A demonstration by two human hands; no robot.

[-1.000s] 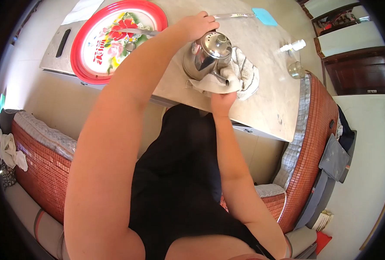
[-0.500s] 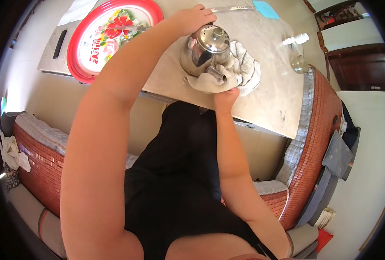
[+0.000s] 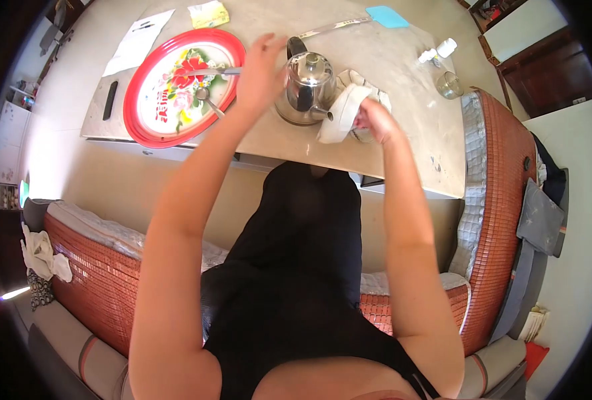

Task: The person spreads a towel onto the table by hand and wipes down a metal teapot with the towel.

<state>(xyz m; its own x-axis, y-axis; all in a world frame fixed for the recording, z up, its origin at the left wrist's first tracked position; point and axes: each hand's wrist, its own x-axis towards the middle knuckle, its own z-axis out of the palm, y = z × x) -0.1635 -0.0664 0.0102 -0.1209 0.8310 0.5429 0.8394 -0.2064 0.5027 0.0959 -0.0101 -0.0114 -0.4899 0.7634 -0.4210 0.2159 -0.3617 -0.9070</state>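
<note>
Moved left hand (image 3: 263,73) off kettle (image 3: 307,83) handle (image 3: 296,45), loosely spread, perhaps touching metal; swung right hand (image 3: 377,120) rightward, pinching cloth (image 3: 344,112). Probably wiping near worktop's (image 3: 279,145) front edge; next, steady kettle.

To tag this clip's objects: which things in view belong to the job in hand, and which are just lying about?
In the job, it seems:
metal kettle, nearest the left hand
white cloth, in the right hand

Apparently just lying about:
red-rimmed tray
spoon on it
black remote
blue-headed swatter
clear glass
</note>
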